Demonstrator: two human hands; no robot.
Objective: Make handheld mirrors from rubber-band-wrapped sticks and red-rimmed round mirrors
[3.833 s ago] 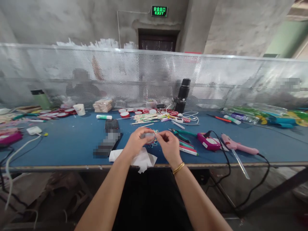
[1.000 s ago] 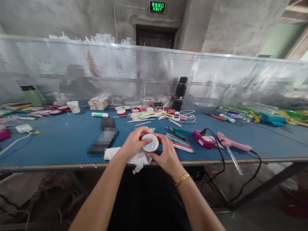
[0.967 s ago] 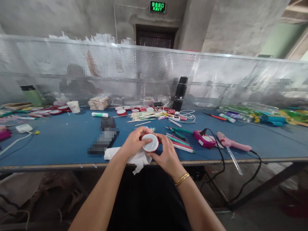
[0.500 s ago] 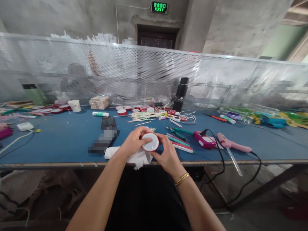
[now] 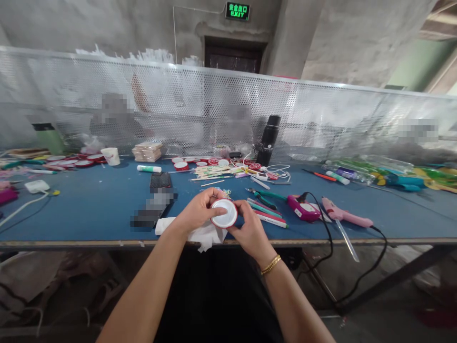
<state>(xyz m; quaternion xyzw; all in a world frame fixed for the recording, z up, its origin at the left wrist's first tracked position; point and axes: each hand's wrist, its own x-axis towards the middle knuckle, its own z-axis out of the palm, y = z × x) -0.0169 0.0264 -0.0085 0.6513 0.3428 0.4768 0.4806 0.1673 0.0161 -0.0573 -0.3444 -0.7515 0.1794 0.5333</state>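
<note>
A round white lid with a red rim point(image 5: 224, 214) is held between both hands above the front edge of the blue table. My left hand point(image 5: 198, 211) grips its left side, the thumb lying across the white face. On the right, my right hand point(image 5: 251, 229) holds the rim between thumb and fingers. White tissue point(image 5: 207, 236) lies beneath the hands. Just right of them are several markers point(image 5: 269, 216) and green-handled pliers point(image 5: 266, 197).
A magenta device point(image 5: 303, 208) and a pink glue gun point(image 5: 344, 213) with black cords lie to the right. Behind are wooden sticks point(image 5: 214, 172), red lids point(image 5: 181, 166) and a black bottle point(image 5: 269, 140). A phone-like dark object point(image 5: 153, 209) is at left.
The lid has shifted slightly right and down, and its white face is turned more toward the camera. My left thumb reaches a little farther right across it.
</note>
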